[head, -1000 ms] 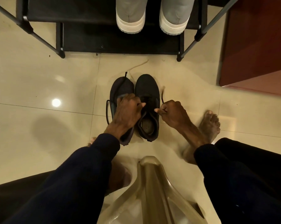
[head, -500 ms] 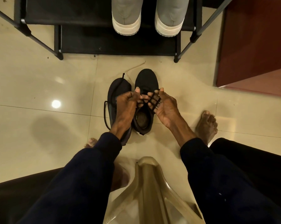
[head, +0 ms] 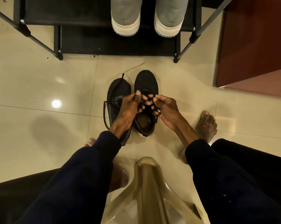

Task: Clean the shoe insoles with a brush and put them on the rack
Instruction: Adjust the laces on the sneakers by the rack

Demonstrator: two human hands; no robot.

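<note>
Two black shoes stand side by side on the tiled floor, toes toward the rack. The right shoe (head: pixel 146 81) shows its grey insole (head: pixel 144 121) through the opening. My left hand (head: pixel 128 109) and my right hand (head: pixel 166 109) meet over this shoe's tongue, fingers hooked into its black laces. The left shoe (head: pixel 118 91) lies partly under my left wrist, with its lace loose on the floor. No brush is in sight. The black shoe rack (head: pixel 118 46) stands just beyond the shoes.
A pair of grey shoes with white soles (head: pixel 146 18) sits on the rack's upper shelf. A reddish wooden cabinet (head: pixel 256 42) stands at the right. My bare feet (head: pixel 207 125) rest on the floor, and a translucent plastic stool (head: pixel 151 188) is below me.
My right hand let go of the lace end at the shoe's right side and came in over the tongue. Both hands now work the laces together.
</note>
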